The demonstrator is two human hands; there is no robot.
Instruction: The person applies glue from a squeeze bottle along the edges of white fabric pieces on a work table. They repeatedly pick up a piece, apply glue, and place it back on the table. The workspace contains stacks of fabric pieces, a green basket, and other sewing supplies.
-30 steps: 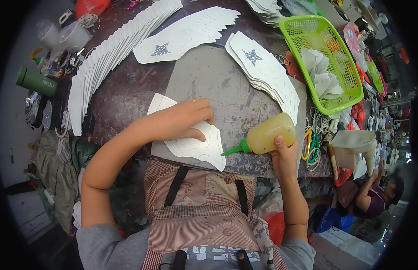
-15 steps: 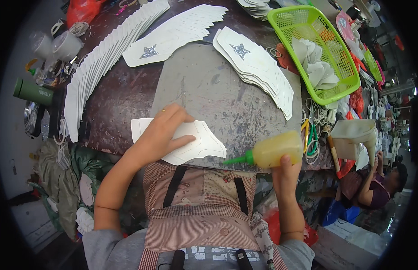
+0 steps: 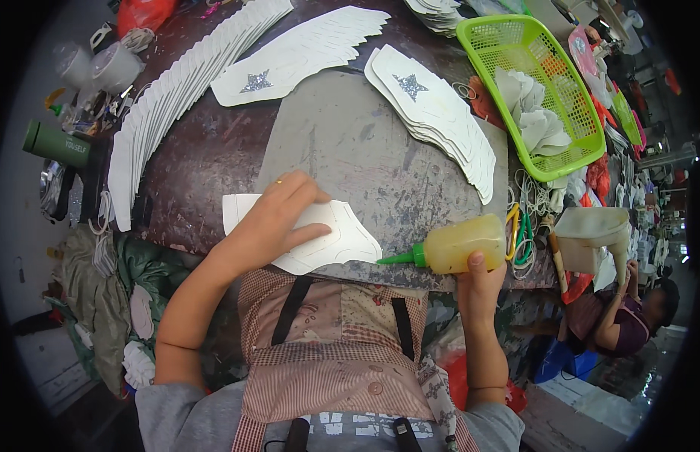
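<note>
A white cut-out shoe piece (image 3: 342,233) lies on the grey board (image 3: 327,143) near the table's front edge. Across it rests my left hand (image 3: 286,215), fingers together and thumb spread apart, pressing it down from above. My right hand (image 3: 481,279) is closed around a squeeze bottle (image 3: 464,242) of yellowish liquid, probably glue. The bottle is tipped on its side, and its thin green nozzle points left. The nozzle's tip is at the piece's right corner; whether it touches, I cannot tell.
Beyond the board are a long fanned row of white pieces (image 3: 176,98) and two stacks with glittery stars (image 3: 256,80). A green basket (image 3: 527,45) holding white pieces stands at right, with scissors (image 3: 524,230) and a plastic tub (image 3: 591,226) nearer. Another person (image 3: 628,316) sits far right.
The bottle has tilted closer to level, and its nozzle tip has risen slightly to the piece's corner. My left hand stays on the piece. The whole view has shifted slightly.
</note>
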